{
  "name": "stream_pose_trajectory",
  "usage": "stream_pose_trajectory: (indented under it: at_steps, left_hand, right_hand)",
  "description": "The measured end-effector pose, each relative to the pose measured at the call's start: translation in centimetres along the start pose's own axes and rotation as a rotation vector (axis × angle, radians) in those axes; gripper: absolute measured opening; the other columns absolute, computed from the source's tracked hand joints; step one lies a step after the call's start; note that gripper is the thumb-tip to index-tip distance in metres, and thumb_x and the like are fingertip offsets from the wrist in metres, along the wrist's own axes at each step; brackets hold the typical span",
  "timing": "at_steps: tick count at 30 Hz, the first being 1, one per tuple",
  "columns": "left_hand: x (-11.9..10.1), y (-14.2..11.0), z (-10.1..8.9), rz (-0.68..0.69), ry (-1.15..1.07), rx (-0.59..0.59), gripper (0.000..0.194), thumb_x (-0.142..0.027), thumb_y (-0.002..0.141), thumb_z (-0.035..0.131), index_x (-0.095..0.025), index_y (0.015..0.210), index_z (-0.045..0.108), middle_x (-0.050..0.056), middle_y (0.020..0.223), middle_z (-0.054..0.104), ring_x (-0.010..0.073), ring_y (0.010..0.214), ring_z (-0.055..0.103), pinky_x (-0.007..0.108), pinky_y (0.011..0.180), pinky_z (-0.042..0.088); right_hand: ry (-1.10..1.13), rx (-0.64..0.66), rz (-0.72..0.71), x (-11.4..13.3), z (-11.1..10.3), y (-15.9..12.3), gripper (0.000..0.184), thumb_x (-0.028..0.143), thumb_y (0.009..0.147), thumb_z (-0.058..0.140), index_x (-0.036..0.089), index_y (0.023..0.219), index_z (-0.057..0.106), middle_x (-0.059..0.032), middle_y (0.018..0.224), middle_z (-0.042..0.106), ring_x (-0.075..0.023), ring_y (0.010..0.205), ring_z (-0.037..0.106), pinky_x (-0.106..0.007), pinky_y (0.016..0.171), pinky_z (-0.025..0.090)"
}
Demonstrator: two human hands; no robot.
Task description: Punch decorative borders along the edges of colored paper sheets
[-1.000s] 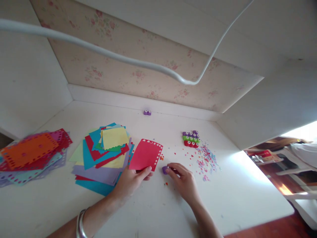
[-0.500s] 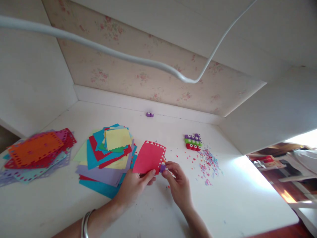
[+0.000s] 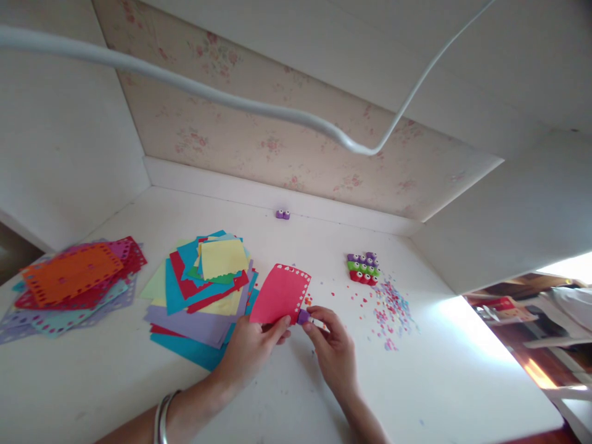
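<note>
A red sheet of paper with small shapes punched along its top and right edges is gripped at its lower edge by my left hand. My right hand holds a small purple and white paper punch between thumb and fingers, against the lower right edge of the sheet. The fingers partly cover the punch. Just left of the sheet lies a pile of coloured paper, with a pale yellow piece on top.
Punched, mostly orange and red sheets are heaped at the far left. Purple, green and red punches stand in rows at right, beside scattered confetti. Two purple punches sit near the back. A white cable hangs across the view above.
My right hand has shifted its fingers on the punch, so more of its white part shows. The red paper stays in my left hand. The view has moved slightly.
</note>
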State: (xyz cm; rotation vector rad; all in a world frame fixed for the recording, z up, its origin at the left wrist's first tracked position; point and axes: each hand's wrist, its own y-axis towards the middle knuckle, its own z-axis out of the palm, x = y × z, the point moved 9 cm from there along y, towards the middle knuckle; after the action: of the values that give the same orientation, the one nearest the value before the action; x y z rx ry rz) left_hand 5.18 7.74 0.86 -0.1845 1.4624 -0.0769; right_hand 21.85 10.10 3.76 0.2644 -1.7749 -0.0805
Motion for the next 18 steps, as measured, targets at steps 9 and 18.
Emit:
stream_pose_trajectory:
  at_steps: [9,18]
  left_hand:
    - [-0.3,0.0,-0.2,0.064,0.099,-0.025,0.038,-0.046,0.086,0.060,-0.014,0.105,0.067,0.010,0.089,0.076,0.0222,0.071,0.072,0.027,0.065,0.055]
    - [-1.8,-0.5,-0.3,0.159,0.284,-0.035,0.029,-0.045,0.088,0.057,-0.019,0.087,0.069,0.004,0.070,0.074,0.0203,0.064,0.071,0.024,0.062,0.052]
  right_hand:
    - [-0.010,0.017,-0.027,0.1,0.3,-0.2,0.011,0.027,0.084,0.068,0.024,0.095,0.065,-0.0051,0.105,0.065,-0.0192,0.098,0.063,-0.031,0.078,0.060]
    - [-0.119,0.017,-0.128,1.5,0.4,-0.2,0.008,0.024,0.084,0.068,0.022,0.092,0.066,-0.0068,0.102,0.066,-0.0192,0.094,0.065,-0.031,0.076,0.061]
